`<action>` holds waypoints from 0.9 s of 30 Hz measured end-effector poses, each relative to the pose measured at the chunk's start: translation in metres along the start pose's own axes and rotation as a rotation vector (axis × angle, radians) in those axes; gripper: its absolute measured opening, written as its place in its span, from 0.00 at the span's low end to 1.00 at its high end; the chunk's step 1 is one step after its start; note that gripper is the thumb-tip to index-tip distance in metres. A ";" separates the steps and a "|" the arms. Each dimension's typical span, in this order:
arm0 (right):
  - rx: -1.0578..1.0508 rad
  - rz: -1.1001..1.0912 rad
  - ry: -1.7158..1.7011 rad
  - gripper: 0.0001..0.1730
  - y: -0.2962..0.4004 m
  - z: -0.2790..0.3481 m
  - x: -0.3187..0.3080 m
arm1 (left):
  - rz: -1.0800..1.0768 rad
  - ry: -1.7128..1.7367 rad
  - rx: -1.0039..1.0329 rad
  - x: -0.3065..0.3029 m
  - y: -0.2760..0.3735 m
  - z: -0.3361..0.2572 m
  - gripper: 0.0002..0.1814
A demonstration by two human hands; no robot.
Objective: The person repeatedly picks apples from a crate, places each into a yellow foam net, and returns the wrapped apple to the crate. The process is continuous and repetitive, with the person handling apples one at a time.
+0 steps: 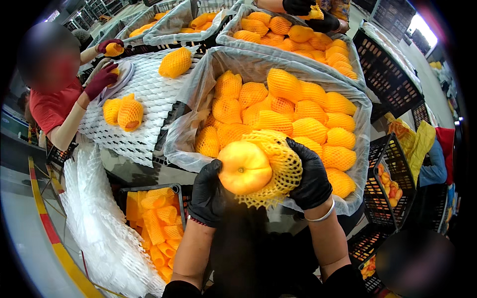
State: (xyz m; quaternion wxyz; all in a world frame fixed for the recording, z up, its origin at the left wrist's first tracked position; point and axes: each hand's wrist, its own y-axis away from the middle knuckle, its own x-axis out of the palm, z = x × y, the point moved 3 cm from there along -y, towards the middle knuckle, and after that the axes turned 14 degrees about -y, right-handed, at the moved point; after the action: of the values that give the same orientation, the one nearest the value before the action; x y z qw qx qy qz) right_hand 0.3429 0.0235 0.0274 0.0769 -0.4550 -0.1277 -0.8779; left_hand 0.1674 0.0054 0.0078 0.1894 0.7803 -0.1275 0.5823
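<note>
My left hand (208,193), in a black glove, grips the left side of a round yellow fruit (244,167), whose dimpled end faces the camera. In my right hand (311,175), gloved in black too, is a yellow foam net sleeve (285,164), spread open against the fruit's right side. Both hands are over the near edge of a crate lined with translucent plastic film (186,134). Inside it lie several fruits in orange foam nets (309,128), packed side by side.
White foam netting (145,100) covers a surface at the left, bearing several netted fruits (130,111). A co-worker (56,108) there holds fruit in maroon gloves. Lower left is a black crate of orange foam sleeves (158,219). Another person's gloved hands (324,20) work over the far crate (288,52).
</note>
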 end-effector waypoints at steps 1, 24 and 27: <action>0.005 0.040 -0.057 0.15 0.001 0.002 0.006 | 0.027 0.101 0.006 -0.003 0.000 0.001 0.26; -0.323 0.386 1.209 0.12 -0.004 -0.017 0.097 | -0.245 -1.465 0.919 0.013 -0.039 -0.073 0.40; -0.364 0.372 1.385 0.12 -0.011 -0.013 0.082 | -0.452 -2.045 1.192 0.003 -0.067 -0.143 0.36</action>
State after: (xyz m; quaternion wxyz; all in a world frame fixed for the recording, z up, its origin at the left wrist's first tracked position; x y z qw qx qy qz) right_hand 0.2831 0.0287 0.0861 0.2108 0.1838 0.1770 -0.9436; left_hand 0.0732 0.1287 0.0364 -0.2918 0.8503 0.2099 -0.3844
